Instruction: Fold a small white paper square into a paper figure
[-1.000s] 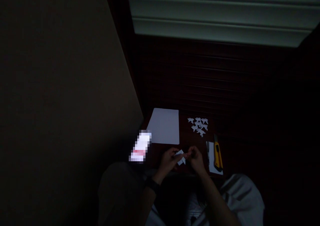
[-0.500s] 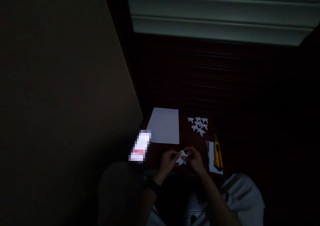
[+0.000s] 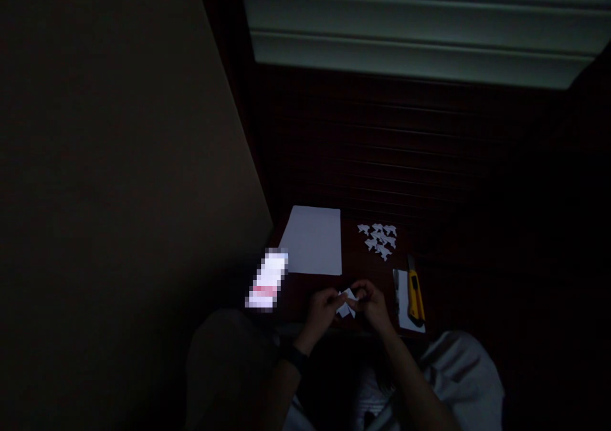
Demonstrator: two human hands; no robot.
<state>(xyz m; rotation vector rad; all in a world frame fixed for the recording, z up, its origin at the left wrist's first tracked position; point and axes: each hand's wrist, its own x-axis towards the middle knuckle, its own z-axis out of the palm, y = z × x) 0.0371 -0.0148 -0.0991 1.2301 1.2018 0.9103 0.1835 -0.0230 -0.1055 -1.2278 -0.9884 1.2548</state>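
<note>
A small piece of folded white paper (image 3: 347,310) is held up between my two hands, close to the table's front edge. My left hand (image 3: 323,308) pinches its left side, thumb on top. From the right, my right hand (image 3: 370,303) grips it with thumb and bent fingers. The paper has pointed corners and creases; its underside and some fingertips are hidden. Beyond my right hand lies a cluster of several small folded white paper figures (image 3: 379,239). Behind my left hand rests a stack of white paper sheets (image 3: 314,240).
A lit phone with a blurred screen (image 3: 268,279) is at the left. On the right, a yellow utility knife (image 3: 415,297) with its blade out lies over small white paper (image 3: 403,297). The dark table (image 3: 305,286) stands near a wall (image 3: 229,183). The room is dim.
My fingers have shifted slightly on the folded paper, and its lower points sit at a somewhat different angle. Everything on the table stays in place.
</note>
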